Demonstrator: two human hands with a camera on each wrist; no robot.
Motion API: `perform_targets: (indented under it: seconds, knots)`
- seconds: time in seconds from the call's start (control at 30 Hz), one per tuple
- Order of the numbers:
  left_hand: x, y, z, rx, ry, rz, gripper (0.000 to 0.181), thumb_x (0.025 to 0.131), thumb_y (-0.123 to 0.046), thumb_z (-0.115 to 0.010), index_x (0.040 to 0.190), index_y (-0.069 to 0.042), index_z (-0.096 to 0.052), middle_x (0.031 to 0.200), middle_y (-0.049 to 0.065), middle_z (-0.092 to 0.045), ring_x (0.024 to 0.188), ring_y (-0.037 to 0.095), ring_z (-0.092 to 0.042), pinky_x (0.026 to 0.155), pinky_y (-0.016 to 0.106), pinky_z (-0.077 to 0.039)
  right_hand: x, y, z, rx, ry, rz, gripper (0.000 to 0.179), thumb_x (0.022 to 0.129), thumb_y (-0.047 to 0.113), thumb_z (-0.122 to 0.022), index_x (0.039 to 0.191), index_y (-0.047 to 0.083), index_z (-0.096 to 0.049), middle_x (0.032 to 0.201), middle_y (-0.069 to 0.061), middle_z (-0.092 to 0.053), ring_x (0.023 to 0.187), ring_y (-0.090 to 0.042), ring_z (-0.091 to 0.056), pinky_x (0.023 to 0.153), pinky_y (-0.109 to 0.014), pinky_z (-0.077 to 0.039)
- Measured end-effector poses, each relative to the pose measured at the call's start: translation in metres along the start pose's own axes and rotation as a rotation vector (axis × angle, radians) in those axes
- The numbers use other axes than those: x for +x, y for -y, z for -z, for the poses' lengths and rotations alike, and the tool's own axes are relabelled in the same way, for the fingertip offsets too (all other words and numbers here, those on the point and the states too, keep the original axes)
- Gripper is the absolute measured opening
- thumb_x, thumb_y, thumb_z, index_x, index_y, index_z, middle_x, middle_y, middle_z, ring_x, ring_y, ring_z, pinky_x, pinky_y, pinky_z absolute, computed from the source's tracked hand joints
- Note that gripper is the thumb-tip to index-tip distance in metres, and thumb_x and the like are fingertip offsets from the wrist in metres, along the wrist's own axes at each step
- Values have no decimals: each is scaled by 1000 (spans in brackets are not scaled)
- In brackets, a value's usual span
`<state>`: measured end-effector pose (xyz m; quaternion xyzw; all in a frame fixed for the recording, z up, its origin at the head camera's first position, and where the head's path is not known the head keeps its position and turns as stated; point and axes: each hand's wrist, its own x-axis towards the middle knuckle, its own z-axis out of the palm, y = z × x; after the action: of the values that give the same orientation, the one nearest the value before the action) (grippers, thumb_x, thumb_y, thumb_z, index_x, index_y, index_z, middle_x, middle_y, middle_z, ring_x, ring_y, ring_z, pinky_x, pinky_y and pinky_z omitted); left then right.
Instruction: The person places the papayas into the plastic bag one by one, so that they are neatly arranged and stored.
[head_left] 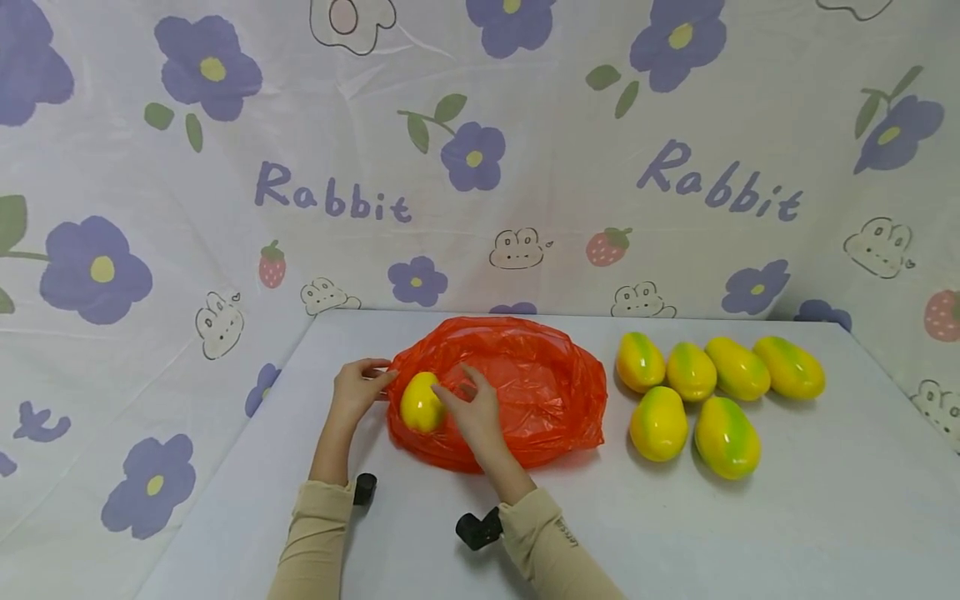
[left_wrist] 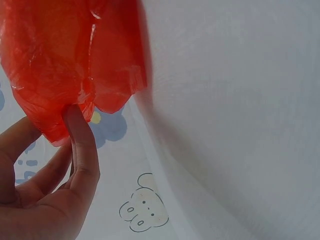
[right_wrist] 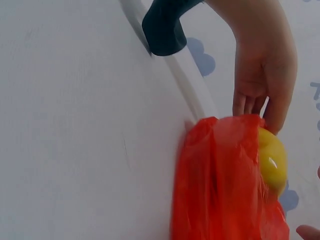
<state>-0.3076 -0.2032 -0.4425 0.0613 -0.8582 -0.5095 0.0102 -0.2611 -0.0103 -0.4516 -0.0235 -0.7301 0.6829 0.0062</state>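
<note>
A red plastic bag (head_left: pixel 525 392) lies spread on the white table, its mouth facing up. At the bag's left rim, my left hand (head_left: pixel 356 396) pinches the thin plastic between thumb and fingers, as the left wrist view also shows with the bag's edge (left_wrist: pixel 55 132). A glossy yellow mango (head_left: pixel 422 403) sits inside the left end of the bag, partly covered by the rim in the right wrist view. Over the bag, my right hand (head_left: pixel 476 417) has its fingers spread, the thumb tip close by the mango. In the right wrist view its fingertips (right_wrist: pixel 308 233) show apart from the mango.
Several yellow-green mangoes (head_left: pixel 690 371) stand in two rows on the table to the right of the bag. A black wrist device (head_left: pixel 478 528) sits by each cuff. Behind the table (head_left: pixel 847 467) hangs a flower-printed cloth (head_left: pixel 555 200).
</note>
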Motion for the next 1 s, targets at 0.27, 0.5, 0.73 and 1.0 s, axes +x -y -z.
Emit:
perform_targets:
  seconds: [0.27, 0.5, 0.73, 1.0]
  knots:
    - [2, -1, 0, -7, 0, 2, 39, 94, -18, -62, 128, 2, -60, 112, 25, -62, 71, 12, -68, 77, 35, -62, 4, 2, 22, -6, 13, 34, 67, 87, 30, -73, 145, 10, -45, 151, -13, -44, 136, -36, -45, 106, -51, -47]
    - [2, -1, 0, -16, 2, -22, 39, 93, -16, -63, 127, 4, -60, 110, 26, -63, 69, 13, -69, 79, 41, -61, 4, 4, 42, -17, -18, 49, 70, 86, 33, -74, 145, 13, -45, 152, -13, -42, 137, -35, -45, 106, -52, -47]
    - [0, 0, 1, -3, 2, 4, 40, 94, -17, -63, 128, 3, -60, 113, 25, -62, 70, 13, -69, 80, 39, -60, 5, 2, 60, -16, -43, 55, 71, 86, 30, -74, 146, 10, -43, 151, -13, -43, 137, -35, -44, 108, -52, -45]
    - [0, 1, 1, -6, 4, 7, 40, 94, -18, -62, 128, 2, -60, 114, 25, -62, 73, 13, -69, 79, 36, -61, 3, 4, 84, -21, -40, 67, 72, 86, 34, -74, 147, 12, -42, 152, -12, -42, 140, -35, -41, 108, -52, -46]
